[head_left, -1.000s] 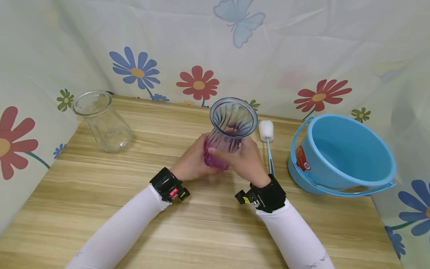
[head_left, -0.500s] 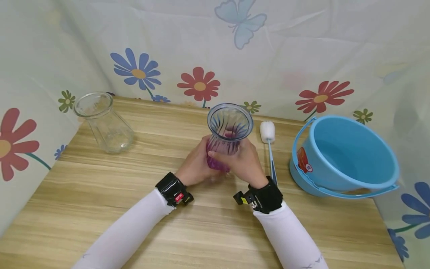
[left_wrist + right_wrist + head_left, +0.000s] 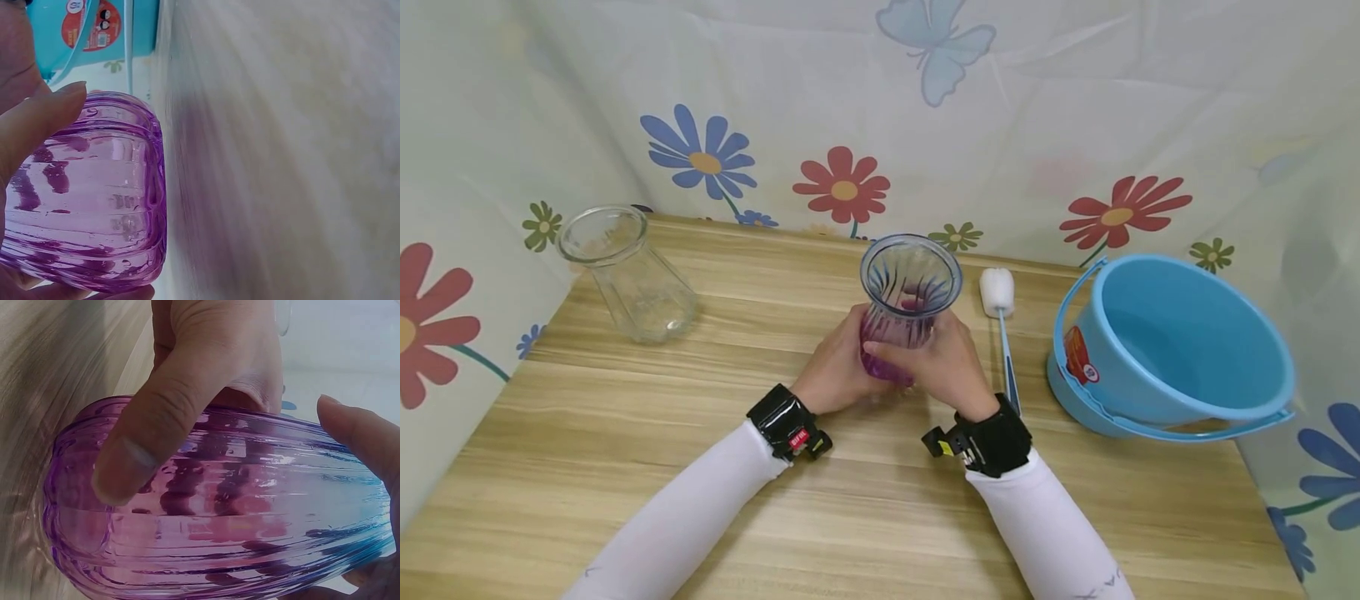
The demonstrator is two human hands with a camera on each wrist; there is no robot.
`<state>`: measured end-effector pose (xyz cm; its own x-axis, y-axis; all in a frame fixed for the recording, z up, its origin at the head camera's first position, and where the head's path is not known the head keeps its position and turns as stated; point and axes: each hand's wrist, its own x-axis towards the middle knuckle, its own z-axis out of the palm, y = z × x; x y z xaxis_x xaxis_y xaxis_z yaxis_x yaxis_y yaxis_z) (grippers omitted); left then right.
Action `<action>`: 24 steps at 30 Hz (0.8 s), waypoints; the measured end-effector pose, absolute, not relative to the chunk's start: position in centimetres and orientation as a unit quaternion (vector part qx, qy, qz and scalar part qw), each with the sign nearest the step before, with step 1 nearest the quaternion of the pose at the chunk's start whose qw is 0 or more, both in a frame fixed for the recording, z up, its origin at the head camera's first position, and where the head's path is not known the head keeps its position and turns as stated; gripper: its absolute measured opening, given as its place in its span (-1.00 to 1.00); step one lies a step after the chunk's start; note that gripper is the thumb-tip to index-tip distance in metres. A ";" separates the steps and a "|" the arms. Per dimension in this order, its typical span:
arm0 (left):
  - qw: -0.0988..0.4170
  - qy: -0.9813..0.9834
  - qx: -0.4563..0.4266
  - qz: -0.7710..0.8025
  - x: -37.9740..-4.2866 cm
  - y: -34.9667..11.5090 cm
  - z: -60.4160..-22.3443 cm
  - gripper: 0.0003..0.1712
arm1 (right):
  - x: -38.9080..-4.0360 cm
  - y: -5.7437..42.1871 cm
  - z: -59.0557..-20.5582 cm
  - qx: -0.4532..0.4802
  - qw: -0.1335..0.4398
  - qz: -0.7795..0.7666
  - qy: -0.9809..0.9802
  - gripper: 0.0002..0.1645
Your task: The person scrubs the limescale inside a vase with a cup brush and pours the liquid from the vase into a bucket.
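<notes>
A ribbed glass vase (image 3: 898, 333), purple at the base and blue toward its flared rim, stands upright between both hands in the head view. My left hand (image 3: 838, 362) grips the lower body from the left; its thumb (image 3: 47, 122) lies along the purple glass in the left wrist view. From the right, my right hand (image 3: 951, 362) holds the vase higher up, its thumb (image 3: 359, 434) on the bluish part in the right wrist view. The base is right at the wooden tabletop (image 3: 269, 162). The fingers behind the glass are partly hidden.
A clear glass vase (image 3: 651, 296) stands at the back left. Just right of the hands lies a brush with a white sponge head (image 3: 997, 292) and blue handle. Farther right is a light blue bucket (image 3: 1075, 400), its handle down. Floral curtain (image 3: 760, 83) borders the table.
The coloured vase has come slightly down and toward the person, with both hands holding it; the left wrist shifted a little right. Over the last half second the hands stay almost still.
</notes>
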<state>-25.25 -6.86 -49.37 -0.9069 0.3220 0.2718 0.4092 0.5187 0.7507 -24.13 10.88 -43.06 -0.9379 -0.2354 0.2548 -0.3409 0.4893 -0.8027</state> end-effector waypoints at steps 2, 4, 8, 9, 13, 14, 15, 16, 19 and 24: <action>0.047 -0.870 -0.209 -0.445 -25.2 -6.9 -49.3 0.27 | -24.1 10.9 -43.1 0.168 0.052 0.475 -0.862 -0.12; 0.045 -0.869 -0.208 -0.446 -25.1 -6.9 -49.3 0.27 | -24.1 10.8 -43.2 0.168 0.051 0.475 -0.862 -0.11; 0.041 -0.868 -0.207 -0.450 -25.1 -6.9 -49.3 0.25 | -24.1 10.8 -43.3 0.171 0.050 0.474 -0.862 -0.10; 0.039 -0.867 -0.207 -0.451 -25.1 -6.9 -49.4 0.24 | -24.1 10.8 -43.4 0.172 0.049 0.474 -0.862 -0.09; 0.042 -0.867 -0.208 -0.451 -25.1 -7.0 -49.5 0.24 | -24.1 10.7 -43.5 0.177 0.050 0.469 -0.864 -0.10; 0.043 -0.867 -0.208 -0.451 -25.1 -7.0 -49.5 0.24 | -24.1 10.7 -43.5 0.179 0.050 0.469 -0.863 -0.10; 0.045 -0.867 -0.208 -0.450 -25.1 -7.0 -49.5 0.24 | -24.1 10.6 -43.5 0.181 0.050 0.469 -0.863 -0.10; 0.049 -0.867 -0.209 -0.450 -25.1 -7.0 -49.5 0.23 | -24.1 10.6 -43.5 0.183 0.051 0.470 -0.862 -0.10; 0.059 -0.869 -0.209 -0.445 -25.3 -7.2 -49.5 0.23 | -24.1 10.4 -43.5 0.186 0.055 0.473 -0.859 -0.08; 0.072 -0.870 -0.204 -0.444 -25.7 -7.6 -49.2 0.25 | -24.3 9.9 -43.4 0.184 0.080 0.496 -0.845 0.03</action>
